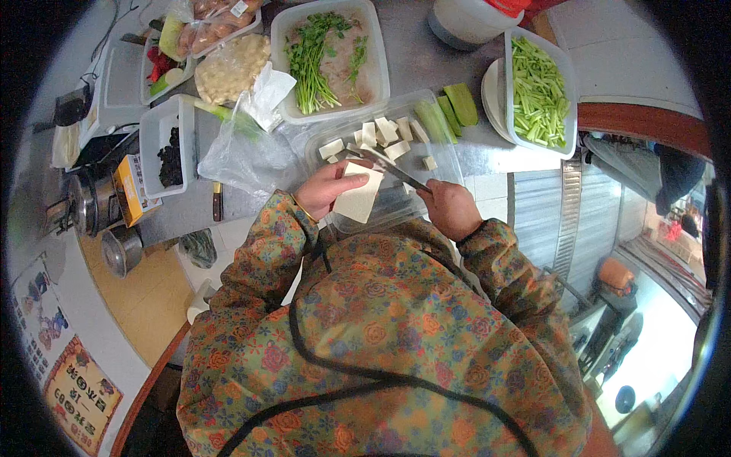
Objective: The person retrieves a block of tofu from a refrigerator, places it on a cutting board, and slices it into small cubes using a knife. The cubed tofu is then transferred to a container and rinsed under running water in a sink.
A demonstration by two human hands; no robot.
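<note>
My left hand point(324, 191) grips a pale block of tofu point(358, 195), its thumb lying across the top face. In my right hand point(454, 208) is a knife point(398, 169), held by the handle, its blade at the far edge of the block. Both hands are over a clear plastic tub point(442, 188). Cut tofu pieces point(386, 130) are gathered toward the tub's far side, and a single small cube point(429, 163) lies apart on the right. The knife tip is hard to tell from the pieces behind it.
Behind stands a tub point(381, 68) holding leafy green stalks point(311, 63). To the right are cut green vegetable pieces point(460, 105) and a tub of chopped green stems point(538, 94). Leftward lie a plastic bag point(251, 163), a second knife's wooden handle point(217, 205) and a tub with dark food point(170, 160).
</note>
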